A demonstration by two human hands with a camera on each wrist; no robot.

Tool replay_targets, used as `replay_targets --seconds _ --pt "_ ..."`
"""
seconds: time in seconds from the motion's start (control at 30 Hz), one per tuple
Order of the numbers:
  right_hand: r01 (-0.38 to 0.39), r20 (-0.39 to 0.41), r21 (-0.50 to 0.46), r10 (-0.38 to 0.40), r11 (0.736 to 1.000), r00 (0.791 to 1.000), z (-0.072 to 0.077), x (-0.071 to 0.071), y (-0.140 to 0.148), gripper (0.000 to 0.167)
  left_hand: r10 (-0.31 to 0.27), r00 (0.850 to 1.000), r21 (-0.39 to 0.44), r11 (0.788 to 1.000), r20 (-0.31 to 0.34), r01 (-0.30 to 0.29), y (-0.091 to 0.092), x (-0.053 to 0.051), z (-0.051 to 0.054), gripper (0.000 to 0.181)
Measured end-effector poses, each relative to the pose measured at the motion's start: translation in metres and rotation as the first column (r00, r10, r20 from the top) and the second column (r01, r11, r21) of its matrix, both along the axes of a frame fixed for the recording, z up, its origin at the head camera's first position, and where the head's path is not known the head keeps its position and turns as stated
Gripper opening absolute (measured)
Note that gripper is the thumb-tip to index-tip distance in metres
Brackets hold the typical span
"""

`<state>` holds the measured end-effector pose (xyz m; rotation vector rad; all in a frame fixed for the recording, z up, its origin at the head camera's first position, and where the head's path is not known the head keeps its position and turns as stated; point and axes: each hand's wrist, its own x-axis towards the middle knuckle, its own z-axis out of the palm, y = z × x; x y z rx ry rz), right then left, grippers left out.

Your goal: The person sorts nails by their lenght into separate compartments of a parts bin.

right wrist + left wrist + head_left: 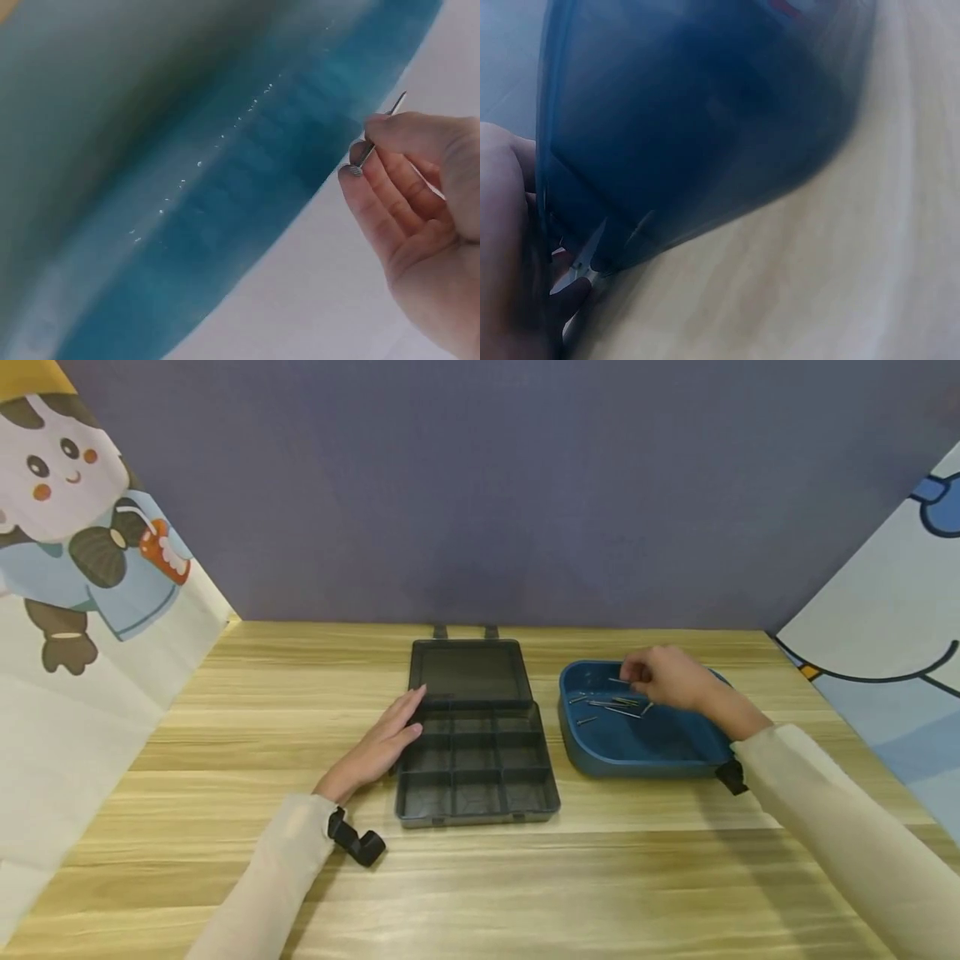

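Observation:
A nail [364, 156] with a flat ribbed head is pinched between the thumb and fingers of my right hand [662, 677]. That hand is over the far side of a blue plastic bin [667, 768]. Several loose nails [622, 711] lie scattered on the bin's floor. My left hand [375, 745], fingers straight, touches the left edge of a dark translucent organizer box [477, 819]. The box lies with its lid [470, 670] folded back, and its divided compartments hold nothing visible. The left wrist view is blurred, showing a dark surface and part of the hand.
The box and bin stand side by side on a wood-grain table [480, 893], with a narrow gap between them. Behind rises a grey-blue panel [495, 493]. Cartoon-printed sheets [97, 527] flank the table on both sides.

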<state>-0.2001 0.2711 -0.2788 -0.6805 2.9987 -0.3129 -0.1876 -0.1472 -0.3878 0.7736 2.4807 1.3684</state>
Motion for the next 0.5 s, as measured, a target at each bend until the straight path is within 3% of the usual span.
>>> replay_targets --seconds 0.23,0.5 --pt "-0.009 -0.027 -0.008 0.009 1.0 1.0 0.002 0.003 -0.005 0.012 0.011 1.0 0.003 1.0 -0.017 -0.011 -0.001 0.001 -0.001 0.057" --pt "0.026 -0.006 -0.033 -0.026 0.999 1.0 0.002 0.011 -0.014 0.011 0.013 0.999 -0.011 1.0 -0.039 -0.013 -0.001 0.003 -0.001 0.057"
